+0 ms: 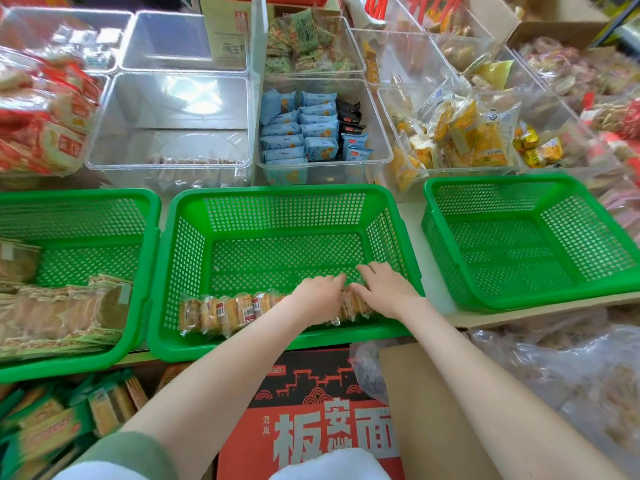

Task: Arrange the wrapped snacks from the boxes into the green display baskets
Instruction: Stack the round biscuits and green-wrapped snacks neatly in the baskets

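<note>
Three green display baskets stand in a row. The middle basket point(277, 202) holds a row of clear-wrapped golden snacks point(221, 315) along its near wall. Both my hands are inside it at the right end of that row. My left hand point(320, 296) lies on the packets with its fingers bent over them. My right hand point(384, 285) rests beside it with fingers extended, touching the packets. The left basket point(149, 237) holds wrapped round crackers point(65, 313). The right basket point(433, 209) holds nothing.
Clear bins behind the baskets hold blue packets point(298, 133), yellow packets point(460, 136) and green packets point(298, 39). A red and black carton point(322, 410) and a brown cardboard box point(433, 410) sit below. Green-wrapped snacks point(52, 420) lie at the lower left.
</note>
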{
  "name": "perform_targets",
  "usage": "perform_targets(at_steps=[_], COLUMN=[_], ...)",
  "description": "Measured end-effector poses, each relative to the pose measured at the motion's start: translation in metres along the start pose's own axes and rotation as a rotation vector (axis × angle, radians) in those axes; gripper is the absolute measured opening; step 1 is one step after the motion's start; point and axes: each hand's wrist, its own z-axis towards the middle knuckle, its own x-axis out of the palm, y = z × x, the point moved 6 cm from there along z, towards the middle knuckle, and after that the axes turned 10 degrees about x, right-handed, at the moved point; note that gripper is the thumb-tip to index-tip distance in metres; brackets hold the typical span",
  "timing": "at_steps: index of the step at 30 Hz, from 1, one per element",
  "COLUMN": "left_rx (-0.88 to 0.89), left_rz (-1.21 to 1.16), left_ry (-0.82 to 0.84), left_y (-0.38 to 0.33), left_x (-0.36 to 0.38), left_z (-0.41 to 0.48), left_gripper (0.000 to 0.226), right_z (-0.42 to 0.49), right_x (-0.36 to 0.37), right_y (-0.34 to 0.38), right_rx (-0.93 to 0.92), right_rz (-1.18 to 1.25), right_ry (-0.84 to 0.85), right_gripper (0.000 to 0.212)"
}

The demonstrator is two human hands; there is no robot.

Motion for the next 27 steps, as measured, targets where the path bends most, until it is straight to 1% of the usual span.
perform_targets(at_steps=[4,8,13,16,18,20,22,24,27], left_rx=[0.014,0.029,0.113,0.091,0.067,0.047,0.038,0.035,-0.003], left_rz=[-0.059,-0.057,-0.037,-0.042,-0.043,-0.035,-0.029,-0.034,-0.040], left_ry=[-0.155,-0.321,-0.521,-0.542,-0.550,-0.552,-0.537,-0.476,-0.360], left_y=[0.012,0.033,0.075,0.107,0.129,0.153,0.176,0.194,0.212], left_x=[-0.009,-0.024,-0.025,-0.016,-0.005,0.013,0.038,0.067,0.101], left_z=[-0.029,-0.076,-0.174,-0.240,-0.281,-0.318,-0.349,-0.374,-0.405], left_gripper=[0.049,0.045,0.032,0.037,0.039,0.035,0.026,0.024,0.039], right_z=[-0.016,-0.039,-0.096,-0.128,-0.147,-0.159,-0.167,-0.175,-0.185], right_x=[-0.002,-0.012,-0.005,0.019,0.043,0.078,0.121,0.168,0.224], right_y=[0.014,0.049,0.154,0.223,0.265,0.297,0.322,0.343,0.359], right_rx=[-0.047,-0.109,-0.415,-0.545,-0.607,-0.619,-0.658,-0.719,-0.726], right_rz=[0.067,0.064,0.283,0.257,0.213,0.170,0.117,-0.019,-0.304], right_ry=[-0.140,-0.356,-0.388,-0.467,-0.495,-0.438,-0.330,-0.148,0.141], right_gripper=[0.059,0.057,0.062,0.064,0.059,0.054,0.054,0.055,0.063])
